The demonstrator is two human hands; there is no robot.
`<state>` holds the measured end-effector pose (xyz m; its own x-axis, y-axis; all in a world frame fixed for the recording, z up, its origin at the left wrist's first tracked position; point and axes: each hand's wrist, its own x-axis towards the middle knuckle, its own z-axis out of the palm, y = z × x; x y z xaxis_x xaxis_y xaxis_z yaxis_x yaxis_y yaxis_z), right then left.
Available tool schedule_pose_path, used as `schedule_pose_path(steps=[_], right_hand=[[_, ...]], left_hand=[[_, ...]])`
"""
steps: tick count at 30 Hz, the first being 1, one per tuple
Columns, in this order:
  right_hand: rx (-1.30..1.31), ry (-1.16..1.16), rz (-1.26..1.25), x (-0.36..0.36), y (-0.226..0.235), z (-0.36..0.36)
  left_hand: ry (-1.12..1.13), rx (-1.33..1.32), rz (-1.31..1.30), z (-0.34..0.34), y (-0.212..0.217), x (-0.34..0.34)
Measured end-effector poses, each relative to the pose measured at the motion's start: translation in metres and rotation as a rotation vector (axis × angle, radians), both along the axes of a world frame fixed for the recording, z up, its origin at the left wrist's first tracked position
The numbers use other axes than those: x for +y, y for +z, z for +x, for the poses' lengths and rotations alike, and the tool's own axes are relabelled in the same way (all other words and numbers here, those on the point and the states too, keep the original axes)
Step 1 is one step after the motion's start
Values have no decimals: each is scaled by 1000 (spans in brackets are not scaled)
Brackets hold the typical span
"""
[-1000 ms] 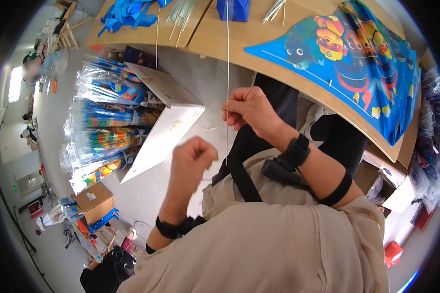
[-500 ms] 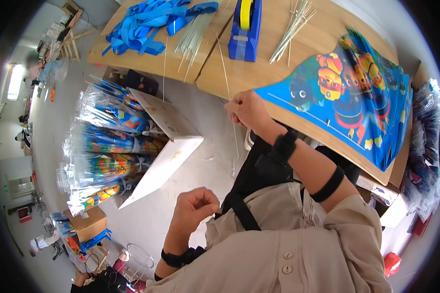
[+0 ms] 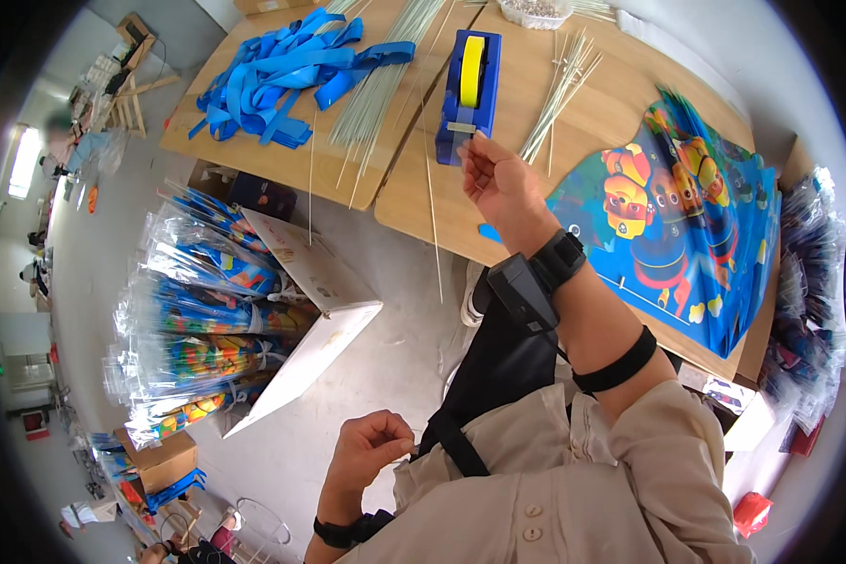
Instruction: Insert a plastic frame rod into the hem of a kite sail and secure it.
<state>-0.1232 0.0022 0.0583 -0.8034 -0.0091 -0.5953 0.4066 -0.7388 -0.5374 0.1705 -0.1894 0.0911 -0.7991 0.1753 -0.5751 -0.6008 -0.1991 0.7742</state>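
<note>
While my right hand (image 3: 503, 188) reaches to the cutting end of the blue tape dispenser (image 3: 485, 115), its fingertips gather there; I cannot tell whether they grip tape. The dispenser stands on the wooden surface (image 3: 522, 89) and holds a yellow roll (image 3: 471, 70). My hands are well apart: my left hand (image 3: 371, 451), nearer my body than the dispenser, is closed, thumb against curled fingers, and whether anything sits between them I cannot tell. Beyond the dispenser, to its right, a clear tub (image 3: 536, 23) holds small pale things, too small to make out. Below and left of the dispenser, an open white-flapped box (image 3: 315, 362) is packed with colourful bundles (image 3: 216, 310) in clear plastic. Blue straps (image 3: 273, 80) lie left of the dispenser, printed blue fabric (image 3: 663, 249) right of it.
</note>
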Motion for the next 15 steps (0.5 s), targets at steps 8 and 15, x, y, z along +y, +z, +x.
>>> schedule_pose_path(steps=[8, 15], right_hand=[[17, -36, 33, -7, 7, -7], [185, 57, 61, 1, -12, -6]], left_hand=[[13, -16, -38, 3, -11, -5], [-20, -92, -140, 6, -22, -15]])
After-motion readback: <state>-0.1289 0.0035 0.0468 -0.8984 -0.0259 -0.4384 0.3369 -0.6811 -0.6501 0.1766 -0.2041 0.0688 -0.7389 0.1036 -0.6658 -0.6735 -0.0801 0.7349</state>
